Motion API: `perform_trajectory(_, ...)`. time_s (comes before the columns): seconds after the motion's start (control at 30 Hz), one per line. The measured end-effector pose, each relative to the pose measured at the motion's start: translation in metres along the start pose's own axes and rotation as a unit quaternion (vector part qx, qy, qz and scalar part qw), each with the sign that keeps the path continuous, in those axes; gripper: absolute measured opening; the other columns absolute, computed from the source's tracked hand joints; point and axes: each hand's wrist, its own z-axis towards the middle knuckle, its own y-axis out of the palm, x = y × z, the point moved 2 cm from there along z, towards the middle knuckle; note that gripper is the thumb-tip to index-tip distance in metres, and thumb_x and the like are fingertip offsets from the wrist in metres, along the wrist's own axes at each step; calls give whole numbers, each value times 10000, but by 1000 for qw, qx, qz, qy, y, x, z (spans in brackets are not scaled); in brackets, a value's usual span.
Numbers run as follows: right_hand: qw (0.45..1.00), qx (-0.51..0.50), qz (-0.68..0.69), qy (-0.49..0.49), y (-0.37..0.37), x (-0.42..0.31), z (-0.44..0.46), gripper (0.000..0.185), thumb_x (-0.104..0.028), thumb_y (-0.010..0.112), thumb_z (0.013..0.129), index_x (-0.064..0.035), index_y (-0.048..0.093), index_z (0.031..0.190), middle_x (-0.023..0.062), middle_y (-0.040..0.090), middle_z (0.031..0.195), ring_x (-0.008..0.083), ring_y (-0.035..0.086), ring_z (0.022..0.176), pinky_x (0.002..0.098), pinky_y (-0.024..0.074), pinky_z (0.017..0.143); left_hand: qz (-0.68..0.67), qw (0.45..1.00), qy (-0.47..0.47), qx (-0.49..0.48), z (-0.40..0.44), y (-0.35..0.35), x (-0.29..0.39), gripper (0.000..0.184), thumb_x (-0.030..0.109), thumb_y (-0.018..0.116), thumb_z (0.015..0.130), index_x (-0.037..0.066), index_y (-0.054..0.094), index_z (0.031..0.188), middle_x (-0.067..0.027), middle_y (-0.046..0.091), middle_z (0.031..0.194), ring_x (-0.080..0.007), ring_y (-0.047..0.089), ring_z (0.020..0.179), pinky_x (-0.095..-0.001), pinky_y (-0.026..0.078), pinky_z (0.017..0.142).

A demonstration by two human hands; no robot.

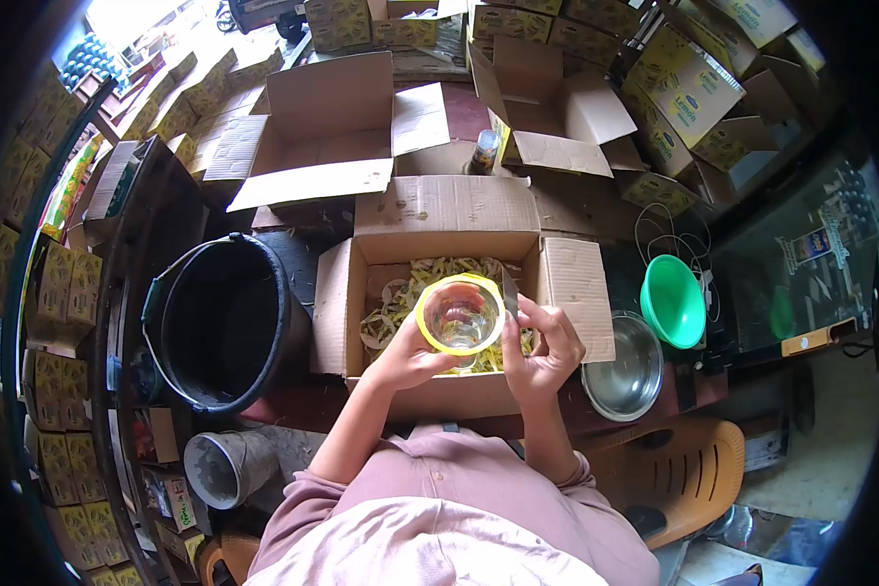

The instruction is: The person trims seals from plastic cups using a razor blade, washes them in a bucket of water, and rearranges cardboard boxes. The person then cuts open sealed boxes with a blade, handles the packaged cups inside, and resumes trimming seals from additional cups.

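My left hand (405, 354) is wrapped round a clear cup (459, 317) with a bright yellow rim, its opening tilted toward me. In my right hand (545, 352) a thin dark blade (509, 291), seemingly a knife, is pinched, pointing away from me beside the right edge of the rim. Its handle is hidden by my fingers. Both hands are over an open cardboard box (447, 211), in which many curly yellow and pale strips (391, 303) lie. Whether the blade touches the rim I cannot tell.
Left of the box stands a black bucket (227, 327); right of it are a metal bowl (623, 376) and a green bowl (674, 301). Two open cartons (327, 107) and a small bottle (484, 151) sit behind. A grey bucket (227, 469) is lower left, an orange chair (689, 479) lower right.
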Motion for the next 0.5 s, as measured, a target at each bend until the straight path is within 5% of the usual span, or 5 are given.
perform_trajectory(0.1,1000,5,-31,-2,-1,-3,-4,248,19,669,673,-74,647,903,55,579,664,163,587,585,263,474,538,-10,1000,-1,5,0,0,0,628,63,662,674,1,366,1224,-99,451,1149,-170,453,1082,-304,369,921)
perform_trajectory(0.5,998,-5,-35,-54,4,-2,3,320,68,645,638,-67,652,927,57,578,686,163,572,597,266,468,547,31,999,-22,-39,1,-3,6,613,87,643,655,11,394,1211,-92,458,1154,-171,450,1088,-313,350,937)
